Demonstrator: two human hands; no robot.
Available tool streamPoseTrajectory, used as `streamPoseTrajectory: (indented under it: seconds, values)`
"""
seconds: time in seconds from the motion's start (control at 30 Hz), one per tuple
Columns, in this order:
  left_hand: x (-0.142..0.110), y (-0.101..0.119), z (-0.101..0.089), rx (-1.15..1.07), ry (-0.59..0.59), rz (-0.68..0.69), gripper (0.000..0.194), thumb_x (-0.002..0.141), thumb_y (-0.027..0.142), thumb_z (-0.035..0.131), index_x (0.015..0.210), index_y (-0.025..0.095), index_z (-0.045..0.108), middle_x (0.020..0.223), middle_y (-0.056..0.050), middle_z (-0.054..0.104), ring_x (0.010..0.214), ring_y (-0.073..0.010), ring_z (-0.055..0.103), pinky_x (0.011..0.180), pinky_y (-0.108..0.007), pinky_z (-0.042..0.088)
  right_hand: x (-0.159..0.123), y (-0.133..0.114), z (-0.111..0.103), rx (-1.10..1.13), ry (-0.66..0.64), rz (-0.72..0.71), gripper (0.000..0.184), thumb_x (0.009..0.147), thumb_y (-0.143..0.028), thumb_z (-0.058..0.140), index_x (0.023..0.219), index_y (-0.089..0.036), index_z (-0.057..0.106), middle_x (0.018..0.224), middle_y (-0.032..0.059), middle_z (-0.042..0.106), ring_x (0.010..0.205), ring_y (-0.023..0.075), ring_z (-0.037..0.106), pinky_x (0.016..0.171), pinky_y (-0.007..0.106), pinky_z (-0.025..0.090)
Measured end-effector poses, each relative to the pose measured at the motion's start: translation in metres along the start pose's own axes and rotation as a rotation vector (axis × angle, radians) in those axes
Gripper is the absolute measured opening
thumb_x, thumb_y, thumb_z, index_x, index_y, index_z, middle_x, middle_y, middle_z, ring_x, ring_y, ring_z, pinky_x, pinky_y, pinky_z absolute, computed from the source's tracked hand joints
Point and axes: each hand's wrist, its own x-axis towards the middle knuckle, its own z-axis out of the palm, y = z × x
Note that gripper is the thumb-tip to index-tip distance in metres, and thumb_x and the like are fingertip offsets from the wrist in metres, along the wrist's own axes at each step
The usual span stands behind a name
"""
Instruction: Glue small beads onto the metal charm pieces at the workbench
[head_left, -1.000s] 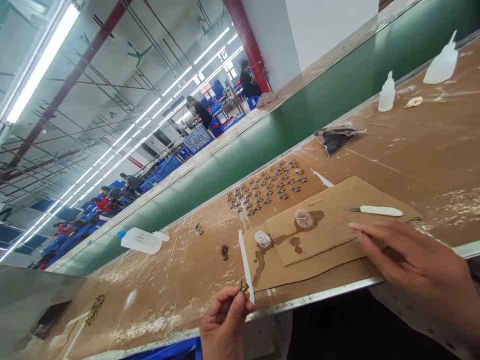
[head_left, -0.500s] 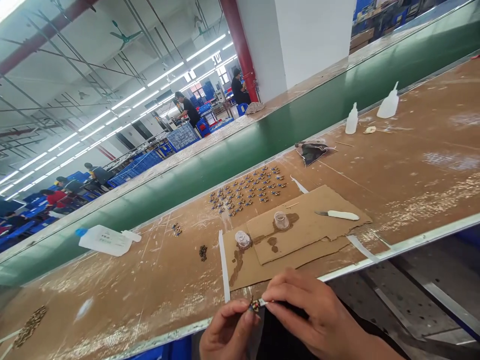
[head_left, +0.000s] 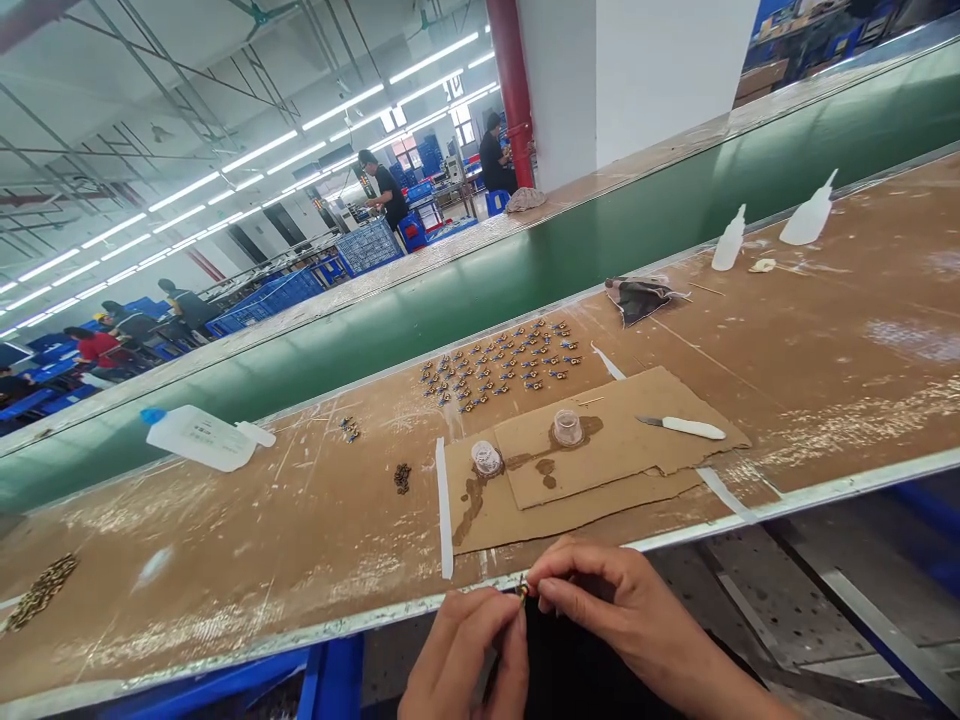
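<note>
My left hand point(head_left: 472, 650) is closed in a pinch at the table's front edge. Between its fingertips sits a small brass-coloured part point(head_left: 523, 590), mostly covered by the fingers. My right hand point(head_left: 611, 595) is pinched right beside that part, fingertips nearly meeting the left ones; what it grips is hidden. Beyond the hands lies a cardboard sheet point(head_left: 600, 470) carrying two small clear plastic cups, one point(head_left: 568, 428) near its middle and one point(head_left: 487, 459) at its left, with wet stains around them. A white-handled knife point(head_left: 682, 427) rests on the cardboard's right side.
Rows of small brass-and-blue parts point(head_left: 499, 365) lie behind the cardboard. Left are small piles of dark pieces point(head_left: 403, 478) and brass pieces point(head_left: 43, 592), plus a white bottle point(head_left: 201, 437) on its side. Two squeeze bottles point(head_left: 729, 240) stand at back right. A green conveyor belt point(head_left: 450, 290) runs behind.
Both hands have drawn closer together around the small part. A white piece seen at my right fingertips is now out of sight. The camera view has shifted slightly.
</note>
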Motion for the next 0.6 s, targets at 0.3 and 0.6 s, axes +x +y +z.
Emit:
streamPoseTrajectory:
  seconds: [0.3,0.6]
  values:
    - [-0.0007,0.0025,-0.0008,0.012,-0.034,-0.028,0.008,0.077,0.018,0.061,0.08,0.024,0.065,0.067,0.0,0.067,0.059,-0.0109,0.061,0.059,-0.018,0.05,0.001,0.0072,0.002,0.039,-0.03,0.042,0.031,0.081,-0.046,0.059,0.086,-0.017,0.066,0.084,0.0022,0.061,0.079,0.0117,0.056,0.074,0.021,0.044]
    - [0.0003,0.0059,-0.0014,-0.009,-0.038,-0.051,0.01,0.075,0.016,0.062,0.079,0.024,0.066,0.068,0.0,0.067,0.058,-0.0104,0.06,0.058,-0.019,0.05,0.0013,0.0086,0.0029,0.05,-0.048,0.052,0.03,0.081,-0.046,0.059,0.084,-0.016,0.066,0.083,0.0019,0.061,0.078,0.0113,0.056,0.074,0.021,0.045]
